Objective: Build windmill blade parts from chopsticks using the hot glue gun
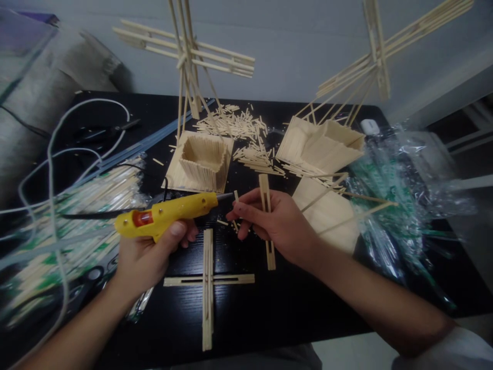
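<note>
In my left hand [148, 257] is a yellow hot glue gun [181, 209], its dark nozzle pointing right. My right hand [277, 223] pinches a short wooden stick piece [236, 197] close to the nozzle. That same hand also keeps a flat wooden slat assembly [270, 254] upright, partly hidden behind its fingers. Below, on the black table, lies a cross made of glued sticks [208, 293]. Whether the nozzle touches the small piece, I cannot tell.
Two windmill-like stick models [204, 174] [323, 144] stand at the back, with cut sticks [246, 128] piled between them. Wrapped chopsticks [92, 221] and white cable [50, 169] lie left. A wooden sheet [335, 226] and plastic wrappers [400, 205] are right.
</note>
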`<state>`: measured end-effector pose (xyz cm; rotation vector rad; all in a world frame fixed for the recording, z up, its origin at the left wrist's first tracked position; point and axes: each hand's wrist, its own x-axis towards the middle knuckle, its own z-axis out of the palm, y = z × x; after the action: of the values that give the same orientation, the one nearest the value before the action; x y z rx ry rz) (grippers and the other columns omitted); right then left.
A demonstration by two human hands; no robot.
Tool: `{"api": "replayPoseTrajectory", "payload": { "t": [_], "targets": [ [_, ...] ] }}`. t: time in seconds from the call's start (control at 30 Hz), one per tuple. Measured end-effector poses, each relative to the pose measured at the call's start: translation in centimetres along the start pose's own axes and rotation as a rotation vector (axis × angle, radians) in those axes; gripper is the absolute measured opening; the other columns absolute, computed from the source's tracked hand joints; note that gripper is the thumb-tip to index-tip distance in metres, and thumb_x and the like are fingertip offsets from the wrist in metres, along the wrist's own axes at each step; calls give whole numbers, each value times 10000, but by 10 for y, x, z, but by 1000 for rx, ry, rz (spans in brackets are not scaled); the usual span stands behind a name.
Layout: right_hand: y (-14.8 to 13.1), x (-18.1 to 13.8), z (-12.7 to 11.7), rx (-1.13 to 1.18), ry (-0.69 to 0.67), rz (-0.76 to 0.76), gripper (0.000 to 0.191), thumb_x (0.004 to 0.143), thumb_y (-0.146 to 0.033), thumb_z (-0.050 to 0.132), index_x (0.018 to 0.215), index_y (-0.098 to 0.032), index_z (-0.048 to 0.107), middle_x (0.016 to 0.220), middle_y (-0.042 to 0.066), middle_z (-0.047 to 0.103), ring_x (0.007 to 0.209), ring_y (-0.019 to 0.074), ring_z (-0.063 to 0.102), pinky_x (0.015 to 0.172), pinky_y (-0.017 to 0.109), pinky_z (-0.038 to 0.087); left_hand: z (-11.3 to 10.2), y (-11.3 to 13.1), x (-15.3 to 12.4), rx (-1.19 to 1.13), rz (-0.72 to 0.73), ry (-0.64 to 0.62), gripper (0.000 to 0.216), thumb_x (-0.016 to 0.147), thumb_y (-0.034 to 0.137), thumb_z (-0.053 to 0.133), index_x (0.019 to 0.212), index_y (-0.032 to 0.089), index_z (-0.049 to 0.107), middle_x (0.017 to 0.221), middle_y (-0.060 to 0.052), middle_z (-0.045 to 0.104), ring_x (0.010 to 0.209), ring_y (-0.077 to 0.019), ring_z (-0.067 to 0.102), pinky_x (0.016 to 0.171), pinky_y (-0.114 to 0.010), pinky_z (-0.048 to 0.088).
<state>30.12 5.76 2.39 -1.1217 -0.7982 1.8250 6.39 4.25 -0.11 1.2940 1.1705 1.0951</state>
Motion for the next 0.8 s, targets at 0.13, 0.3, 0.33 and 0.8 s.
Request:
{"api": "replayPoseTrajectory", "payload": {
  "t": [0.13,0.3,0.33,0.8],
  "targets": [
    [-1,-1,1,16,-21,2,372,767,-445,978,857,-157,761,787,48,812,497,79,642,388,188,238,1,1,1,2,17,-2,382,901,607,791,766,251,763,689,-22,735,570,-170,664,481,-256,561],
    [-1,0,1,36,-29,13,369,750,-434,990,858,-154,775,808,48,821,501,72,642,389,182,239,-2,-6,1,6,42,-3,399,916,599,780,771,227,767,691,-37,729,569,-173,663,470,-263,563],
    [-1,1,1,36,-28,13,365,752,-431,989,858,-155,776,816,49,823,502,71,641,390,183,241,-2,-7,1,6,41,3,390,919,591,779,777,228,768,694,-35,727,575,-173,662,474,-263,564],
    [1,1,0,14,-38,5,374,774,-470,964,865,-159,777,802,42,816,478,57,586,404,202,233,-1,-6,3,38,-4,28,429,881,612,810,750,208,750,655,-31,697,550,-169,647,467,-278,546]
  ]
}}
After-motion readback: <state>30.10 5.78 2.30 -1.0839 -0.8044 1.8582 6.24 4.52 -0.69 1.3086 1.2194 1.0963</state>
